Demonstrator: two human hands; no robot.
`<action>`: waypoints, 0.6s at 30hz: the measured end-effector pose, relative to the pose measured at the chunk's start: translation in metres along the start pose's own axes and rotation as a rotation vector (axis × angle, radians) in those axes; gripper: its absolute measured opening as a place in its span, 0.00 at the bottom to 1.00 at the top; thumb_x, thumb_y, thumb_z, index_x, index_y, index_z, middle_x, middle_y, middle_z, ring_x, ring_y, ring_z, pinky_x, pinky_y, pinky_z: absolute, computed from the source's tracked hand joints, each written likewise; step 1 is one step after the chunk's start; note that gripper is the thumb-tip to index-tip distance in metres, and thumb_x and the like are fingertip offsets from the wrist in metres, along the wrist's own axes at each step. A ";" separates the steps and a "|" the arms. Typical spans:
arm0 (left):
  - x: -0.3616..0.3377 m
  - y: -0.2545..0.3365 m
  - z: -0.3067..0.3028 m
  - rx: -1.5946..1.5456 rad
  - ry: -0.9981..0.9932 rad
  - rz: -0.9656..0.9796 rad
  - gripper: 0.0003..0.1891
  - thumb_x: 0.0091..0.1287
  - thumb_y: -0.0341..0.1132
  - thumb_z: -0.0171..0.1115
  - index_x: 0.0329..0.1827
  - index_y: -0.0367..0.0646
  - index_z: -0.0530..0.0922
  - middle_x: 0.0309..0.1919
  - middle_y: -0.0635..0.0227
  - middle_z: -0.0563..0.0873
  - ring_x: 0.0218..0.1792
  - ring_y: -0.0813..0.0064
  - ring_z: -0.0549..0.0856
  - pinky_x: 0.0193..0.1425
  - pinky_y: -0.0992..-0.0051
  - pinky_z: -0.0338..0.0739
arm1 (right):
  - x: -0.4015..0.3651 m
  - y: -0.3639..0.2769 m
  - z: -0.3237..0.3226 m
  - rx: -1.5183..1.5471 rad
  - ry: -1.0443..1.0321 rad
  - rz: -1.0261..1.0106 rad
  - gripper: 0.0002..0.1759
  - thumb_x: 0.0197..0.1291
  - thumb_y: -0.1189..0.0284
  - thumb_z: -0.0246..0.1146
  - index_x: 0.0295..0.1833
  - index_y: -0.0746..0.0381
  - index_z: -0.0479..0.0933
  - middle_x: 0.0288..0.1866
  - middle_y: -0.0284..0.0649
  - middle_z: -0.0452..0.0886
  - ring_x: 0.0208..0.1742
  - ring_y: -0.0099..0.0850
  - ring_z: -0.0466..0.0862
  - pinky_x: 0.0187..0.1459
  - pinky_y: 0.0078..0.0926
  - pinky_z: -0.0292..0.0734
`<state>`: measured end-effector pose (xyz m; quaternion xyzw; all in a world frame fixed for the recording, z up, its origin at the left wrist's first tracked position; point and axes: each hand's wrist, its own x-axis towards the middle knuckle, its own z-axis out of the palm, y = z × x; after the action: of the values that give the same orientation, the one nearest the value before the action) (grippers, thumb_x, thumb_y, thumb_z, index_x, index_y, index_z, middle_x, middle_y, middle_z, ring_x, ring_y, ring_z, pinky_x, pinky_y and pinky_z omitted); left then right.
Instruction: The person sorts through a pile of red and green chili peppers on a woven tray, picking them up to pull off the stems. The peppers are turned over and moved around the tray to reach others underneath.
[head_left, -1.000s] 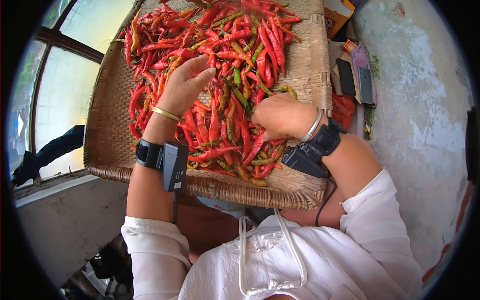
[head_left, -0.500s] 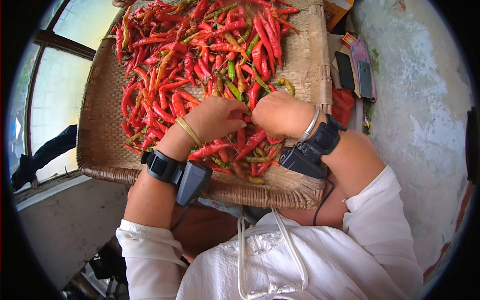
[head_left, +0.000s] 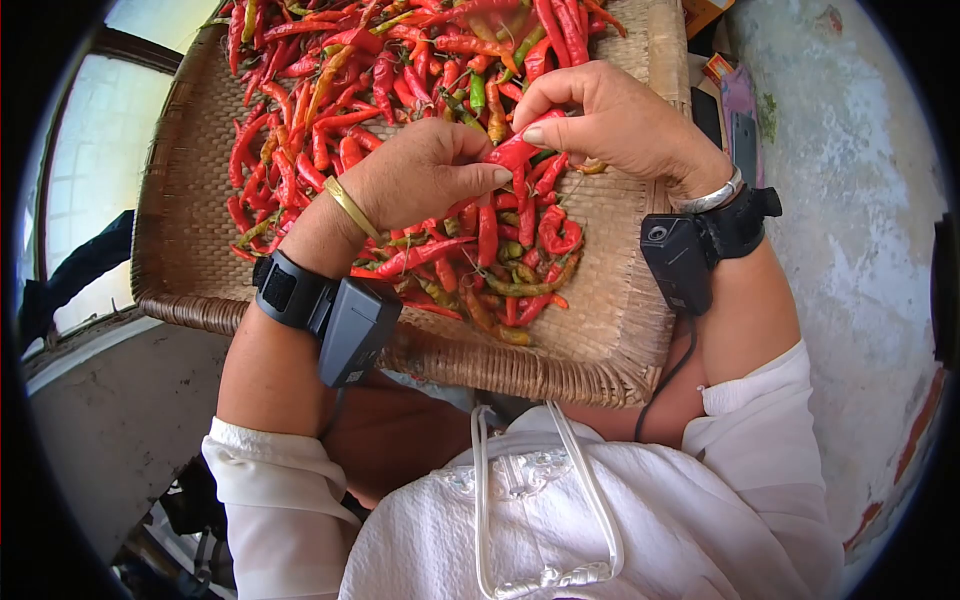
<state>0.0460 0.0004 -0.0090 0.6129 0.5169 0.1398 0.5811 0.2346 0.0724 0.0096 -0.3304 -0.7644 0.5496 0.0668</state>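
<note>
A woven basket tray [head_left: 620,330] rests on my lap, heaped with several red chilies [head_left: 330,110] and a few green ones. Both my hands are raised just over the pile and pinch the same red chili [head_left: 515,152]. My left hand [head_left: 425,180], with a gold bangle and a black wrist device, grips its lower end between thumb and fingers. My right hand [head_left: 610,120], with a silver bangle and a black wrist device, holds its upper end with the fingertips.
Two dark phones [head_left: 742,140] and a pink pouch lie on the ledge right of the tray, beside a rough plastered wall [head_left: 850,250]. A window [head_left: 90,150] is at the left. A red bag shows behind my right wrist.
My left hand came back from the far pile to the near chilies. My right hand lifted off the pile. Both now hold one red chili between them.
</note>
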 end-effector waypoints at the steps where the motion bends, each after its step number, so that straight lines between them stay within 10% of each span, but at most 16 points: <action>1: -0.001 0.000 -0.003 0.064 -0.033 -0.003 0.10 0.64 0.38 0.56 0.33 0.39 0.77 0.18 0.78 0.77 0.19 0.90 0.71 0.22 0.85 0.66 | 0.000 0.001 -0.003 0.087 0.007 0.048 0.08 0.53 0.70 0.61 0.34 0.63 0.78 0.24 0.30 0.77 0.24 0.16 0.73 0.26 0.16 0.70; 12: -0.005 -0.012 -0.060 -0.162 0.370 0.155 0.11 0.68 0.38 0.51 0.41 0.42 0.78 0.20 0.77 0.78 0.12 0.93 0.62 0.14 0.91 0.54 | 0.009 0.009 -0.009 0.383 0.332 0.128 0.15 0.63 0.61 0.51 0.39 0.63 0.73 0.26 0.29 0.72 0.23 0.16 0.72 0.22 0.13 0.66; 14: -0.005 -0.001 -0.069 -0.423 0.492 0.328 0.14 0.68 0.39 0.50 0.50 0.42 0.75 0.31 0.73 0.81 0.22 0.91 0.73 0.22 0.93 0.64 | 0.009 0.007 -0.005 0.362 0.351 0.099 0.16 0.64 0.60 0.51 0.38 0.63 0.72 0.27 0.28 0.72 0.24 0.14 0.72 0.22 0.11 0.65; 18: 0.005 -0.034 -0.086 -0.217 0.632 0.299 0.20 0.66 0.42 0.53 0.58 0.41 0.70 0.39 0.71 0.81 0.35 0.87 0.79 0.34 0.91 0.71 | 0.018 0.030 0.001 -0.253 0.396 0.010 0.12 0.56 0.65 0.58 0.40 0.63 0.74 0.28 0.38 0.78 0.27 0.29 0.79 0.29 0.25 0.73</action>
<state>-0.0346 0.0463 -0.0161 0.5429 0.5578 0.4596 0.4277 0.2332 0.0875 -0.0221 -0.4414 -0.7975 0.3742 0.1706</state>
